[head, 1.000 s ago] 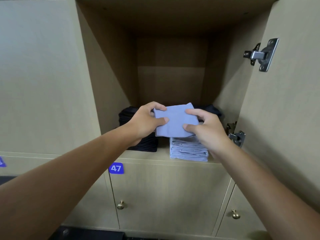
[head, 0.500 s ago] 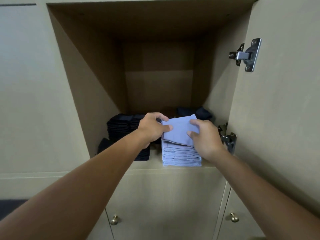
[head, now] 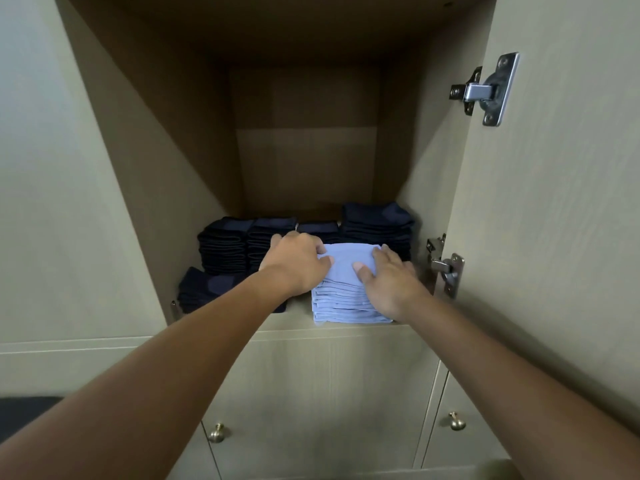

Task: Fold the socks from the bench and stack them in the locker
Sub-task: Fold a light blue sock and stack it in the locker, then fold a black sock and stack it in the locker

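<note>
Both hands are reaching into the open locker (head: 304,161). Left hand (head: 294,261) is resting on the left edge of the top folded light-blue sock (head: 343,261), fingers (head: 320,249) curled and pinching that edge against the thumb. Right hand (head: 388,275) is lying on the right edge of the same sock, fingers (head: 381,252) bent over its far corner, thumb pressing flat on top. The sock is sitting on the light-blue stack (head: 343,303) at the shelf's front edge, directly under the fingers. Dark sock stacks (head: 239,247) are standing just left of the left fingers and behind both hands; a taller dark stack (head: 377,223) is standing beyond the right fingers. Door hinge (head: 446,268) is showing just right of the right hand
</note>
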`<action>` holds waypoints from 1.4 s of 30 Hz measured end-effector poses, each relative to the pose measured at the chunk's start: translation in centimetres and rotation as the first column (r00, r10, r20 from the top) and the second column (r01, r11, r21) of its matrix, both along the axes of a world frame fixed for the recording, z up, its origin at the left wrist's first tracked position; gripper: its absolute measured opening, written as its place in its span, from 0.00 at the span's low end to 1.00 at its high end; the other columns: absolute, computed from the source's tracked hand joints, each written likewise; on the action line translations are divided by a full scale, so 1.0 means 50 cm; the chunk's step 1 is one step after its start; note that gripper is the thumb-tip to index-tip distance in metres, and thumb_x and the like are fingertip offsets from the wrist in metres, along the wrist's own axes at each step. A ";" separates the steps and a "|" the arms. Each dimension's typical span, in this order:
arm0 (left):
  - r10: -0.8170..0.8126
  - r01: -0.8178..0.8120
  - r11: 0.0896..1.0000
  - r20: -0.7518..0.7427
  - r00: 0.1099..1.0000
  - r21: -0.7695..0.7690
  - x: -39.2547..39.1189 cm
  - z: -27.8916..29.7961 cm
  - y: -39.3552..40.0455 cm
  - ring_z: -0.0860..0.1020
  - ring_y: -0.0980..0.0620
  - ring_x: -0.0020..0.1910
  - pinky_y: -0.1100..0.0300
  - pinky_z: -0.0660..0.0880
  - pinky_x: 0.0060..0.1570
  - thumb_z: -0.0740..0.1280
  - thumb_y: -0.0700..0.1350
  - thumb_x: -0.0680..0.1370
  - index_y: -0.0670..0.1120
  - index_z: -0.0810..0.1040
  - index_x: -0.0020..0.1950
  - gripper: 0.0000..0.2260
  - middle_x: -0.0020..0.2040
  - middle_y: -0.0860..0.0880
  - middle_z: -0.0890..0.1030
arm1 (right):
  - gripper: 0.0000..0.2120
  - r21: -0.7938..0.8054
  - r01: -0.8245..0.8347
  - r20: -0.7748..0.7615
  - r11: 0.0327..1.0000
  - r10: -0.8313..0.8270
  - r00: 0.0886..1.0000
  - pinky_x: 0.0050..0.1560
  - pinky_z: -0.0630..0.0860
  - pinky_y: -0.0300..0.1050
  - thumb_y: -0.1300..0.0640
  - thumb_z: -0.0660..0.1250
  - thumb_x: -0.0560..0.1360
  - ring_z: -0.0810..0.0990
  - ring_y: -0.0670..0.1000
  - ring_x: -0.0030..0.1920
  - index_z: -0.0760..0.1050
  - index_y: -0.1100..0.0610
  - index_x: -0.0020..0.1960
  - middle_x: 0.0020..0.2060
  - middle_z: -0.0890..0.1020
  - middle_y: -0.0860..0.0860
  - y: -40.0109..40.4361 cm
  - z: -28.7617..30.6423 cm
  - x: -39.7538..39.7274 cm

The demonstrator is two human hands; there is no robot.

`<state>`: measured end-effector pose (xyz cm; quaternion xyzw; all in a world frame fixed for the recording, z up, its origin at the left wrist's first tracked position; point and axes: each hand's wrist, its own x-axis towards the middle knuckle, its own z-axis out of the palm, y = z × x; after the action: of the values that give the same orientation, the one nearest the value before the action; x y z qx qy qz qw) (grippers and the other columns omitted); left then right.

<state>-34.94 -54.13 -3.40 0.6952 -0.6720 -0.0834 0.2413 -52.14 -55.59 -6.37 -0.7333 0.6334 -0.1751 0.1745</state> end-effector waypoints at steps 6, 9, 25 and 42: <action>0.000 0.002 1.000 0.072 0.997 -0.024 0.004 -0.010 0.017 0.64 0.42 0.71 0.49 0.66 0.68 0.64 0.61 0.81 0.56 0.76 0.69 0.19 0.67 0.47 0.75 | 0.35 0.032 0.031 -0.027 0.999 -0.030 0.999 0.80 0.50 0.56 0.35 0.46 0.83 0.45 0.58 0.81 0.46 0.53 0.83 0.83 0.47 0.48 -0.004 -0.008 -0.001; -0.011 0.016 0.989 0.034 0.999 -0.147 0.012 -0.001 0.032 0.68 0.43 0.68 0.50 0.66 0.66 0.67 0.57 0.80 0.54 0.80 0.64 0.14 0.65 0.49 0.77 | 0.33 -0.107 0.036 0.015 0.994 -0.035 0.999 0.76 0.58 0.56 0.37 0.49 0.84 0.53 0.58 0.79 0.55 0.55 0.81 0.81 0.56 0.53 0.011 0.002 0.000; 0.006 -0.078 0.972 -0.306 0.952 -0.221 0.159 -0.019 0.354 0.81 0.62 0.43 0.71 0.71 0.42 0.70 0.49 0.80 0.54 0.83 0.45 0.05 0.41 0.59 0.85 | 0.18 -0.435 -0.261 -0.165 0.862 0.208 0.964 0.65 0.63 0.49 0.45 0.57 0.84 0.71 0.55 0.64 0.77 0.53 0.65 0.60 0.79 0.51 0.119 0.025 0.114; 0.380 -0.381 0.925 0.059 0.923 0.003 0.326 -0.106 0.568 0.80 0.55 0.47 0.54 0.77 0.48 0.61 0.62 0.79 0.57 0.78 0.51 0.12 0.44 0.60 0.81 | 0.16 -0.183 -0.682 -0.120 0.708 0.672 0.731 0.57 0.76 0.51 0.47 0.64 0.81 0.78 0.47 0.53 0.74 0.46 0.69 0.52 0.80 0.42 0.247 -0.016 0.278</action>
<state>-18.65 -25.71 -8.71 0.8161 -0.5305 -0.0202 0.2285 -38.25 -43.22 -7.15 -0.9322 0.3015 -0.1499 0.1323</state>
